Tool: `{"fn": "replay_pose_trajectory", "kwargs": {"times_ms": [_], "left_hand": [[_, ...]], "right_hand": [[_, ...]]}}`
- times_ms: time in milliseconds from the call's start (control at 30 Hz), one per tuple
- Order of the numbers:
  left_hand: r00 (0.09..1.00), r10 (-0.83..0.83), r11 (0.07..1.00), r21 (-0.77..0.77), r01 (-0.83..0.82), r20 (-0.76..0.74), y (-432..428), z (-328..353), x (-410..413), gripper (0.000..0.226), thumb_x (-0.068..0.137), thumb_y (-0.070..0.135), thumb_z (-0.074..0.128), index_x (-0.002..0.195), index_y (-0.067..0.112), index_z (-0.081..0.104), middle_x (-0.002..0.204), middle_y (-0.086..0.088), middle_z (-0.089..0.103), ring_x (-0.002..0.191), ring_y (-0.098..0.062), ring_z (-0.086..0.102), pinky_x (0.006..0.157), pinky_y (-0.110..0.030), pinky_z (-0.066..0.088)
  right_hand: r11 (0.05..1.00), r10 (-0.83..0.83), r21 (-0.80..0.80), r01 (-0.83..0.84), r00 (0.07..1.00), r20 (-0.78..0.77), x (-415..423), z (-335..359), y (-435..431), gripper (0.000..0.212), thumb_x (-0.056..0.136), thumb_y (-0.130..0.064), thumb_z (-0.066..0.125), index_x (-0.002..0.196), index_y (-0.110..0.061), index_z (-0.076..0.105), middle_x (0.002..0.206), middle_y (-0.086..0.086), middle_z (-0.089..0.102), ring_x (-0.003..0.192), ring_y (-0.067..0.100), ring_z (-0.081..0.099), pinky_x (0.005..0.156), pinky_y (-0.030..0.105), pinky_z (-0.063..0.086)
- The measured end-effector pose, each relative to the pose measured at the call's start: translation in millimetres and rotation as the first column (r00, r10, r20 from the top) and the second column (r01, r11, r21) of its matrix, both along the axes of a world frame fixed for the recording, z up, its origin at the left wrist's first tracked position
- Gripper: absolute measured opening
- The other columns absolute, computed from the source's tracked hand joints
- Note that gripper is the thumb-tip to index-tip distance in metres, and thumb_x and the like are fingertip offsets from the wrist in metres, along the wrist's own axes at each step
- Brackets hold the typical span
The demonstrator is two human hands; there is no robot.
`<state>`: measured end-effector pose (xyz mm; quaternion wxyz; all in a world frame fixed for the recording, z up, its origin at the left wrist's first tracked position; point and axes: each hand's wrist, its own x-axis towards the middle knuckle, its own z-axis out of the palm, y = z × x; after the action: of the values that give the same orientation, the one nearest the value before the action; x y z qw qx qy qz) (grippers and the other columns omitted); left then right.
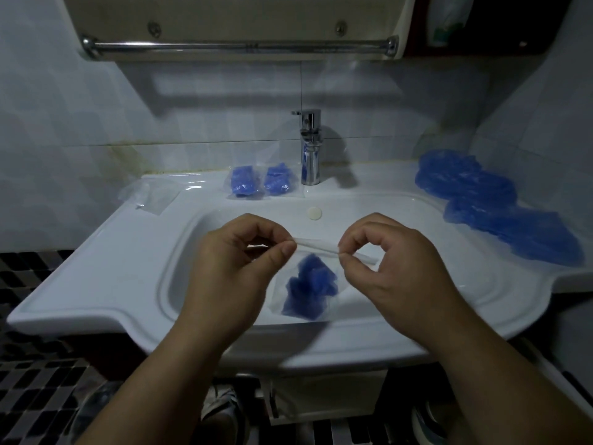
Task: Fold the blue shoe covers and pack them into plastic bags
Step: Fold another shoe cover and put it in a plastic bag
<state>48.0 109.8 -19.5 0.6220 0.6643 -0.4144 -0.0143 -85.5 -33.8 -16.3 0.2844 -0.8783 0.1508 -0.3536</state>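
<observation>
Both hands pinch bag (308, 284) top at frame center: left hand (237, 268), right hand (394, 264). Blue cover (309, 289) inside, over sink (128, 271). Loose covers (500, 207) right.

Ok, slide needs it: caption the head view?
Left hand and right hand pinch the top of a plastic bag, blue shoe cover inside, over the sink.

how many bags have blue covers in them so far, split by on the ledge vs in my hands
filled bags on sink ledge: 2
filled bag pinched by left hand and right hand: 1
total: 3
</observation>
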Motion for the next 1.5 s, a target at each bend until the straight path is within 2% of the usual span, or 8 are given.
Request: {"fn": "replay_pose_trajectory", "kwargs": {"times_ms": [367,700,900,1100,1167,1300,1367,1500], "left_hand": [[0.993,0.083,0.996,-0.010,-0.084,-0.079,4,6,2,0.009,0.082,0.005,0.072,0.081,0.014,0.071,0.078,0.003,0.073,0.071,-0.004,0.066,0.068,-0.011,0.050],[0.961,0.087,0.989,-0.093,-0.115,-0.261,7,5,15,0.013,0.087,0.004,0.066,0.079,0.014,0.069,0.075,-0.006,0.069,0.073,-0.016,0.065,0.072,-0.028,0.057],[0.928,0.001,0.985,-0.162,-0.066,-0.373,7,4,14,0.014,0.090,0.005,0.061,0.081,0.012,0.068,0.076,-0.004,0.067,0.073,-0.018,0.067,0.066,-0.026,0.056],[0.853,-0.059,0.968,-0.238,-0.077,-0.518,8,0,22,0.012,0.091,0.009,0.058,0.084,0.010,0.067,0.074,-0.006,0.066,0.068,-0.014,0.063,0.061,-0.025,0.054],[0.856,-0.038,0.982,-0.180,-0.065,-0.516,9,-2,24,0.017,0.086,0.024,0.065,0.097,0.012,0.068,0.086,-0.006,0.070,0.078,-0.015,0.068,0.068,-0.030,0.055],[0.866,0.020,0.972,0.211,0.100,-0.500,14,-6,23,0.069,0.061,0.049,0.074,0.121,0.019,0.060,0.105,-0.005,0.072,0.096,-0.019,0.071,0.083,-0.039,0.056],[0.843,-0.005,0.933,0.301,0.197,-0.537,16,-6,21,0.043,0.077,0.031,0.075,0.114,0.014,0.063,0.100,-0.009,0.074,0.090,-0.021,0.073,0.072,-0.035,0.056],[0.829,0.114,0.949,0.306,0.072,-0.548,15,-6,28,0.011,0.090,0.011,0.066,0.101,0.009,0.066,0.087,-0.013,0.074,0.071,-0.020,0.072,0.055,-0.027,0.055]], "right_hand": [[0.995,-0.064,0.077,0.062,0.998,0.023,-4,2,-14,0.014,0.082,-0.012,0.070,0.076,-0.025,0.069,0.084,-0.013,0.068,0.085,0.005,0.064,0.080,0.016,0.052],[0.924,-0.111,0.370,0.097,0.994,0.018,-3,0,-14,0.010,0.081,-0.013,0.075,0.083,-0.023,0.074,0.079,-0.011,0.074,0.076,0.002,0.068,0.070,0.014,0.054],[0.831,0.226,0.552,-0.076,0.951,-0.210,14,-15,1,0.063,0.071,-0.032,0.085,0.127,-0.037,0.055,0.111,-0.011,0.067,0.102,0.003,0.066,0.084,0.029,0.056],[0.828,0.249,0.549,-0.113,0.952,-0.179,25,-18,10,0.012,0.083,-0.011,0.073,0.093,-0.019,0.073,0.085,-0.002,0.075,0.079,0.010,0.071,0.078,0.029,0.059],[0.819,0.230,0.564,-0.104,0.961,-0.156,30,-17,13,0.009,0.086,-0.010,0.070,0.088,-0.018,0.073,0.078,-0.002,0.074,0.071,0.007,0.070,0.068,0.024,0.055],[0.769,0.162,0.634,-0.083,0.985,-0.067,41,-17,16,0.009,0.091,-0.013,0.065,0.086,-0.015,0.073,0.074,0.002,0.074,0.066,0.011,0.070,0.065,0.027,0.052],[0.760,0.146,0.645,-0.083,0.988,-0.045,46,-17,17,0.009,0.092,-0.016,0.065,0.089,-0.015,0.073,0.075,0.002,0.075,0.066,0.011,0.070,0.066,0.029,0.052],[0.684,0.137,0.725,-0.081,0.990,-0.018,53,-20,19,0.018,0.092,-0.024,0.066,0.108,-0.019,0.071,0.084,-0.003,0.076,0.071,0.008,0.071,0.065,0.024,0.052]]}}
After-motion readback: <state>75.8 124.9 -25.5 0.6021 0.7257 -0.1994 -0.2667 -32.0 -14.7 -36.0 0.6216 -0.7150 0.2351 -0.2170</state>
